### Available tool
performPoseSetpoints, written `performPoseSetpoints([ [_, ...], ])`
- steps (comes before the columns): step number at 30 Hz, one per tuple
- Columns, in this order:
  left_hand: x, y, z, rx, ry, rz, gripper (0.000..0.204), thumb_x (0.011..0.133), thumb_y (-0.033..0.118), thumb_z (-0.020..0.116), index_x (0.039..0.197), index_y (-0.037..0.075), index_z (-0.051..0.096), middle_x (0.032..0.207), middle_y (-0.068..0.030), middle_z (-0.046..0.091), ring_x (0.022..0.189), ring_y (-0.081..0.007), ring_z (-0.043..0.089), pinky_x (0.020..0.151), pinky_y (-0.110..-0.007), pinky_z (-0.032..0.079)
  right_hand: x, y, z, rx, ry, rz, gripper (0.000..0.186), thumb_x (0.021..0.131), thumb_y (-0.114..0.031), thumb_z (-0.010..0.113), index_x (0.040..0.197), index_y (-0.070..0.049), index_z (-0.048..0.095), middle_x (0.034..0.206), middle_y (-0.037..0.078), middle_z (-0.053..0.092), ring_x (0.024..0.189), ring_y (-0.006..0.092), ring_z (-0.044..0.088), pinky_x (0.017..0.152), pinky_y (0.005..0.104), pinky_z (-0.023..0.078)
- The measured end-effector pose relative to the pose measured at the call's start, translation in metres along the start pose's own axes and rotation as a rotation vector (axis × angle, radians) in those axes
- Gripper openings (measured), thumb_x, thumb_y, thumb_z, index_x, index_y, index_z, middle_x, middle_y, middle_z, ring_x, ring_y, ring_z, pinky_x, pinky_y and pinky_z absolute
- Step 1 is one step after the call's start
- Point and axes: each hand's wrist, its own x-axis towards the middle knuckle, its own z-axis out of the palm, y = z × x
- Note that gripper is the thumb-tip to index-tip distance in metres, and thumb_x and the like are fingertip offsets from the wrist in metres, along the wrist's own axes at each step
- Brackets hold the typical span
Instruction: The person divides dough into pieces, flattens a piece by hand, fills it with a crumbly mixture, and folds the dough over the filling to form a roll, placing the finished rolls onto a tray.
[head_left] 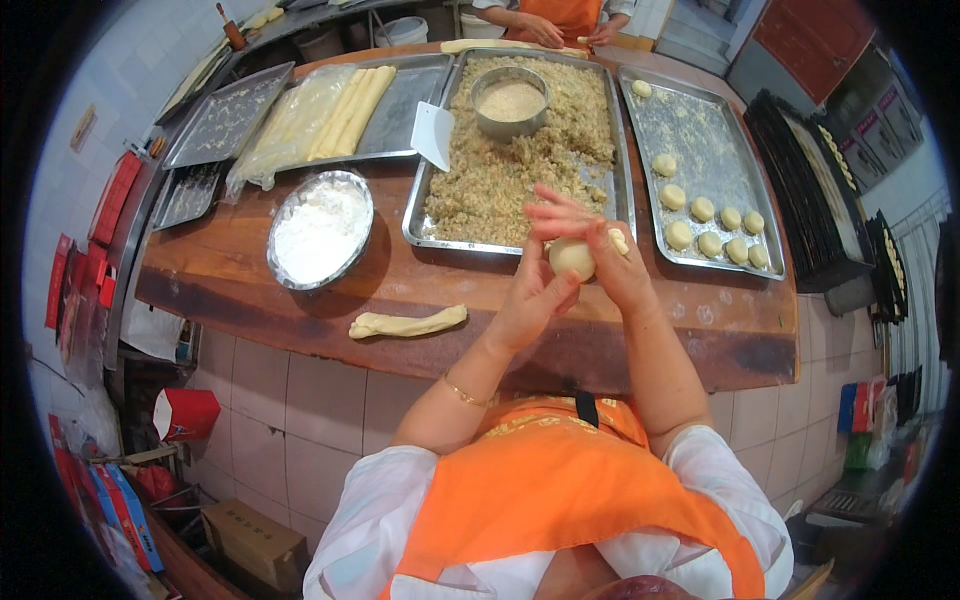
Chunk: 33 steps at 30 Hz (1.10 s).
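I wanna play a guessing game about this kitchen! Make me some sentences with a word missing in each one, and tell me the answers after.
1. Cupped between the left hand and right hand is a pale ball of ____.
2. A thin bracelet circles the person's ____ wrist.
3. The powder heaped in the metal bowl has the colour ____.
4. The person's apron is bright ____.

Missing words: dough; left; white; orange.

White tiled wall [125, 105], pinkish floor tiles [320, 400]
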Motion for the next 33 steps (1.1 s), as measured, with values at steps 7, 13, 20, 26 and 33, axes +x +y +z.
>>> performPoseSetpoints([
  [7,-0.002,-0.037,-0.013,0.036,0.036,0.038,0.058,0.102,0.060,0.045,0.130,0.009,0.045,0.083,0.0020,0.054,0.059,-0.0037,0.044,0.050,-0.020,0.032,0.001,0.007,-0.016,-0.140,-0.189,-0.022,0.067,0.105,-0.058,0.035,0.110,-0.006,0.076,0.128,0.015,0.068,0.143,0.0351,0.042,0.121,0.0512,0.024],
  [13,-0.004,-0.001,-0.007,0.053,-0.016,-0.085,0.058,0.102,0.061,0.045,0.122,0.007,0.051,0.083,0.0014,0.053,0.062,-0.0060,0.047,0.052,-0.022,0.036,-0.001,0.002,0.004,-0.004,-0.022,-0.017,0.067,0.107,-0.055,0.033,0.101,-0.005,0.077,0.119,0.013,0.072,0.139,0.0332,0.048,0.122,0.0505,0.021],
  [20,-0.002,-0.012,0.004,0.025,0.059,-0.047,0.063,0.102,0.066,0.038,0.116,0.007,0.055,0.086,-0.0007,0.055,0.060,-0.0068,0.047,0.050,-0.021,0.035,0.001,0.007,-0.013,-0.123,-0.135,-0.011,0.072,0.107,-0.056,0.028,0.104,-0.004,0.077,0.121,0.014,0.071,0.140,0.0349,0.046,0.121,0.0505,0.025],
  [26,-0.002,-0.033,-0.025,-0.055,-0.088,-0.087,0.061,0.103,0.063,0.039,0.124,0.008,0.051,0.094,-0.0033,0.057,0.064,-0.0089,0.053,0.050,-0.022,0.039,0.001,0.008,0.001,-0.082,-0.068,0.024,0.071,0.107,-0.055,0.029,0.094,-0.003,0.077,0.119,0.013,0.073,0.139,0.0320,0.048,0.123,0.0485,0.020],
  [33,-0.001,-0.014,-0.020,-0.375,-0.024,-0.116,0.047,0.107,0.048,0.043,0.133,0.009,0.047,0.104,-0.0049,0.060,0.079,-0.0111,0.059,0.064,-0.026,0.050,0.002,-0.003,-0.001,-0.651,0.046,-0.053,0.042,0.101,-0.044,0.054,0.094,-0.010,0.076,0.102,0.016,0.074,0.118,0.0333,0.062,0.104,0.0450,0.041],
])
